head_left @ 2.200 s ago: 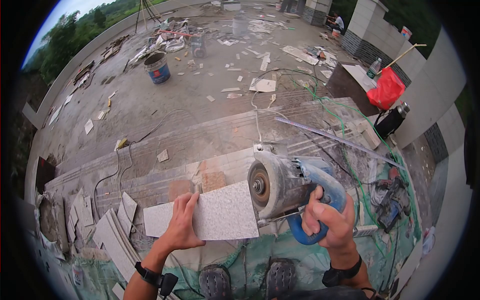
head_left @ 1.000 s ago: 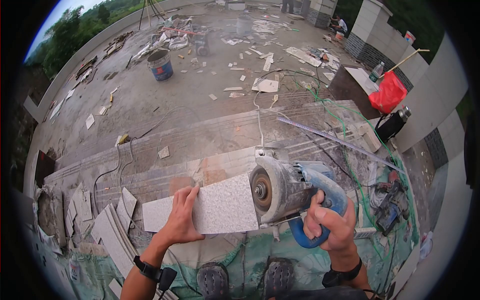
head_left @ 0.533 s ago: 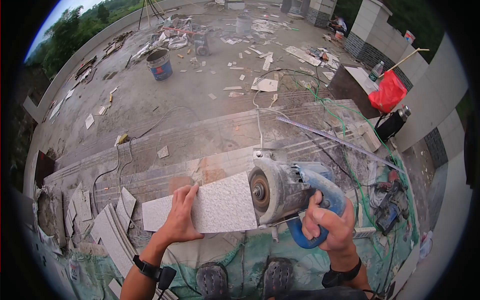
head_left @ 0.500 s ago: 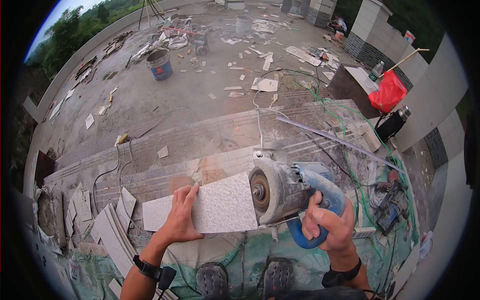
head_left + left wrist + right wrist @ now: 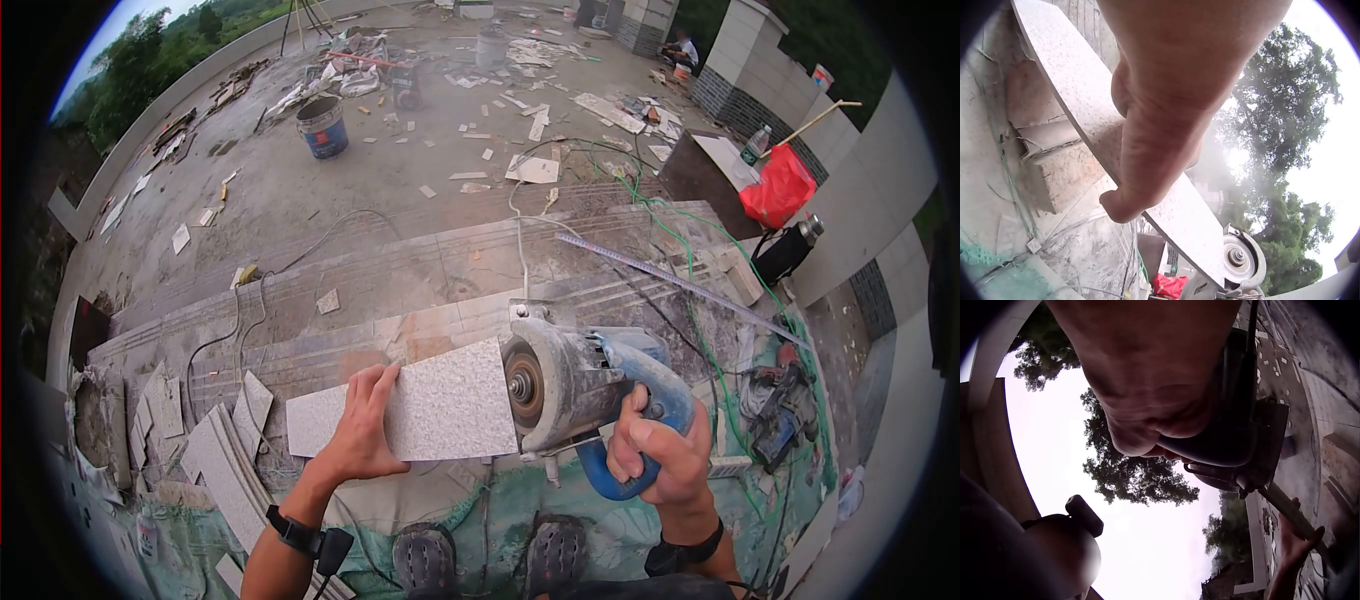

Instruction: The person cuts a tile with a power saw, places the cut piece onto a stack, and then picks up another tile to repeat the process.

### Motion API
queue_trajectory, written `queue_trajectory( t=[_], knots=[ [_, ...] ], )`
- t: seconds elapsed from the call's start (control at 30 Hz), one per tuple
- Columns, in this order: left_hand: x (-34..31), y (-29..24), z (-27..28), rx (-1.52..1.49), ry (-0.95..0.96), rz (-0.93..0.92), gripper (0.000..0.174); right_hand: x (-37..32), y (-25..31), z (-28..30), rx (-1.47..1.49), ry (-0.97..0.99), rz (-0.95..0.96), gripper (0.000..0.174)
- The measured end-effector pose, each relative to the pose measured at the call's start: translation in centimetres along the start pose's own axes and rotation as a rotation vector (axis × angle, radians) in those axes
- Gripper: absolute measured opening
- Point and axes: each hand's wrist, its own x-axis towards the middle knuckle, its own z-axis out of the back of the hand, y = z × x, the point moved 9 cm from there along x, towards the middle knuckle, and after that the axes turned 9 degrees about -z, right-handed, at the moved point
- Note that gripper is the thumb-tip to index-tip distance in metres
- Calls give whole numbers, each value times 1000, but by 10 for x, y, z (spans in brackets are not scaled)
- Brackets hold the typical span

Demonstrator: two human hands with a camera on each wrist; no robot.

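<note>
A speckled light stone tile (image 5: 450,405) lies tilted in the left hand (image 5: 362,430), with the fingers over its far side and the thumb at its near edge. The right hand (image 5: 665,450) grips the looped blue handle of a dusty stone-cutting saw (image 5: 570,385). Its round blade (image 5: 522,383) stands right at the tile's right end. In the left wrist view the tile (image 5: 1079,81) is edge-on, its far end by the saw's disc (image 5: 1237,255). From the right wrist, the saw handle (image 5: 1222,447) shows dark under the palm.
Bricks (image 5: 362,365) lie beyond the tile. Cut tile strips (image 5: 228,465) are stacked at left. A second power tool (image 5: 780,420) and green cord (image 5: 690,260) lie at right, near a thermos (image 5: 785,252) and red bag (image 5: 780,188). A bucket (image 5: 322,130) stands farther back.
The tile has shifted slightly away from the body past the blade, while the saw has come slightly nearer the body. Both hands keep their grips. Dust drifts over the steps.
</note>
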Motion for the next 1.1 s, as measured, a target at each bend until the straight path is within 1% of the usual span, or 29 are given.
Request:
queue_trajectory(
  t=[0.27, 0.33, 0.43, 0.57, 0.63, 1.1],
  knots=[
    [1, 5, 1, 19, -6, 5, 127, -5, 2, -1, 42, 9, -29, 27],
    [1, 7, 0, 20, 11, 16, 132, -5, 2, -1, 46, 7, -27, 26],
    [2, 7, -1, 23, 12, 19, 132, -5, 3, -2, 50, 17, -23, 26],
    [2, 7, 0, 21, 15, 30, 132, -5, 1, 0, 46, 14, -30, 26],
    [3, 5, 2, 15, -9, 9, 126, -5, 1, -1, 45, 13, -34, 26],
    [4, 9, 0, 27, -13, 12, 128, -7, 0, 1, 29, 4, -37, 27]
  ],
)
